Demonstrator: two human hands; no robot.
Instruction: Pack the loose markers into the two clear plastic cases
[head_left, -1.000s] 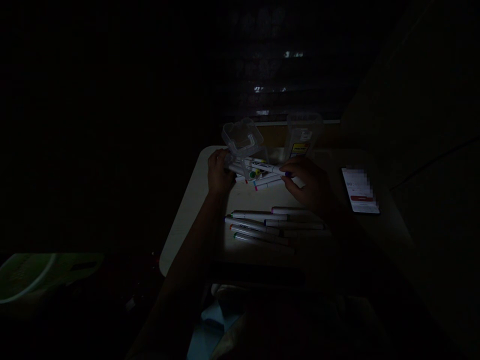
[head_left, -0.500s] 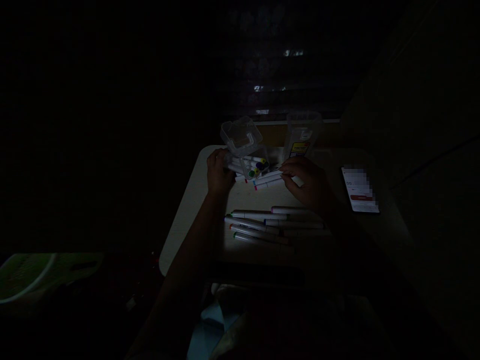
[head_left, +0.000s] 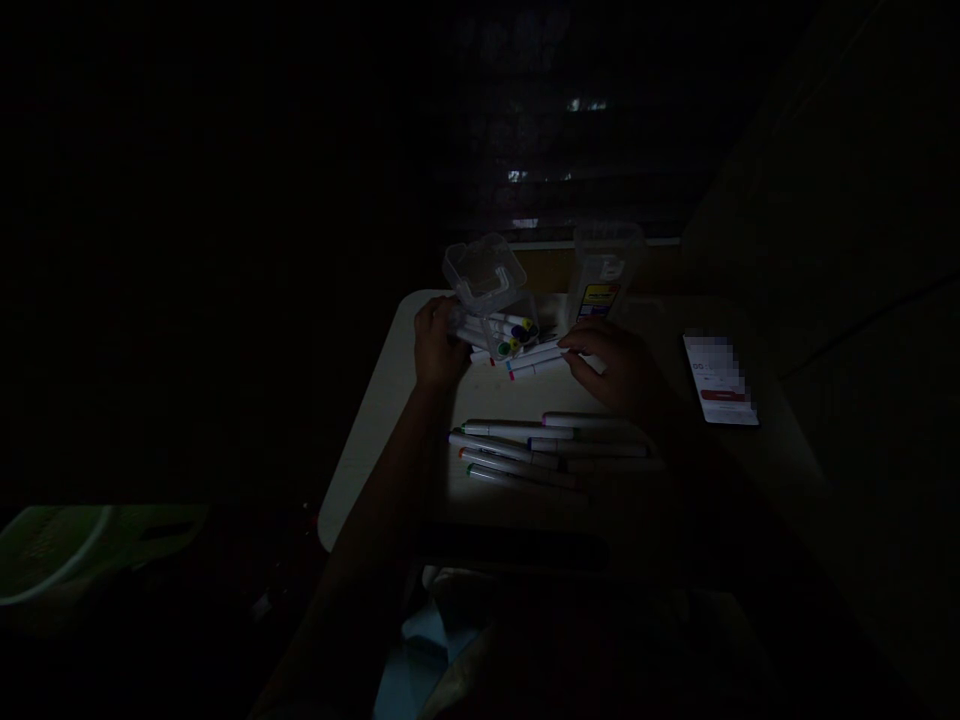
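Note:
My left hand (head_left: 439, 345) is closed around the near end of a clear plastic box (head_left: 531, 310), which lies on its side with its lid (head_left: 486, 275) swung up. Inside it are several white markers (head_left: 491, 330), with yellow, green and dark caps facing right. My right hand (head_left: 611, 365) has its thumb and fingers pinched at the right end of a white marker (head_left: 536, 366) lying in front of the box. A few more markers lie beside that one, with blue and red tips. Dimness hides the exact finger contact.
Several white markers (head_left: 517, 457) are spread nearer to me on the pale table (head_left: 367, 480). A tall clear container (head_left: 607, 255) with a yellow label stands at the back. To the right lies a lit phone (head_left: 720, 380). The surroundings are very dark.
Hardly anything differs. My right hand has shifted very slightly at the marker ends; my left hand stays on the box.

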